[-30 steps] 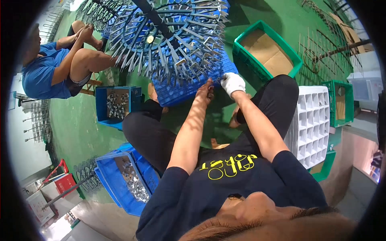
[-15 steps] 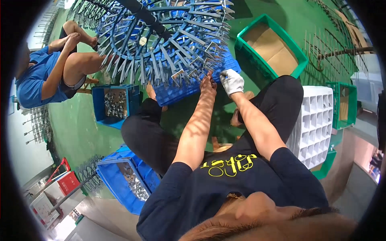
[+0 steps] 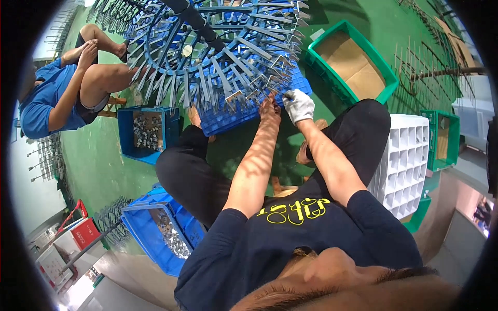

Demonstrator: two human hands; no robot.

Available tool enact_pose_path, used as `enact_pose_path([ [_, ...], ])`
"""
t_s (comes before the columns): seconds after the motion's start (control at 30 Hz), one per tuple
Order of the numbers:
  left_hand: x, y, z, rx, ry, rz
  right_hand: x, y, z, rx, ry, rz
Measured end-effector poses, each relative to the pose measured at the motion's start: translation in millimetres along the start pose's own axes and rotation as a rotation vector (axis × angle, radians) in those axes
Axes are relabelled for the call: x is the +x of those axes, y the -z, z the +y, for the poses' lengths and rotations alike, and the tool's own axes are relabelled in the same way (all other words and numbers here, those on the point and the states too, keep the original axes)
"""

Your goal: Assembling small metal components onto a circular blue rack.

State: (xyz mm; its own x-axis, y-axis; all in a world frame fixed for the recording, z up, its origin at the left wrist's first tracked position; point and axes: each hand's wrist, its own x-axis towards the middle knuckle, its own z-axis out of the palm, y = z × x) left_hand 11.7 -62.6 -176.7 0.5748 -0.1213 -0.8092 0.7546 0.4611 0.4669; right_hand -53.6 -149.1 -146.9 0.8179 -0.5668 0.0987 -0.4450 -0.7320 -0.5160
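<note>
A round rack (image 3: 228,65) with a dark central pole and many metal prongs hangs in front of me. Small square metal pieces (image 3: 234,97) sit on some of its lower prongs. My bare left hand (image 3: 270,108) is raised to the rack's lower right edge, its fingers drawn together at the prong tips. Whatever those fingers pinch is too small to make out. Just right of it, my right hand (image 3: 299,106) wears a white glove, fingers curled closed; anything inside them is hidden. Behind and below both hands is a blue plastic crate (image 3: 228,120).
A green crate (image 3: 388,89) lined with cardboard stands at the right, above a white compartment tray (image 3: 402,163). Blue bins of small metal parts stand at the left (image 3: 123,136) and lower left (image 3: 150,243). A seated person (image 3: 62,98) in blue is at far left.
The rack has turned slightly, its lower prongs and square pieces shifting a little to the right. Both hands stay at almost the same place.
</note>
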Motion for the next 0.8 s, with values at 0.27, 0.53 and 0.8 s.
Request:
enact_pose_path([
  [0.27, 35.2, 16.0, -8.2, -0.008, -0.010, -0.007, 2.9, 8.6, -11.2, -0.097, 0.010, -0.054],
  [0.53, 10.4, -1.8, -9.5, -0.003, 0.011, 0.015, 4.6, 6.9, -1.5, -0.064, 0.001, -0.048],
  [0.8, 14.1, 17.6, -4.7, -0.047, -0.023, -0.162, 6.8, 10.3, -12.4, -0.044, -0.013, -0.052],
])
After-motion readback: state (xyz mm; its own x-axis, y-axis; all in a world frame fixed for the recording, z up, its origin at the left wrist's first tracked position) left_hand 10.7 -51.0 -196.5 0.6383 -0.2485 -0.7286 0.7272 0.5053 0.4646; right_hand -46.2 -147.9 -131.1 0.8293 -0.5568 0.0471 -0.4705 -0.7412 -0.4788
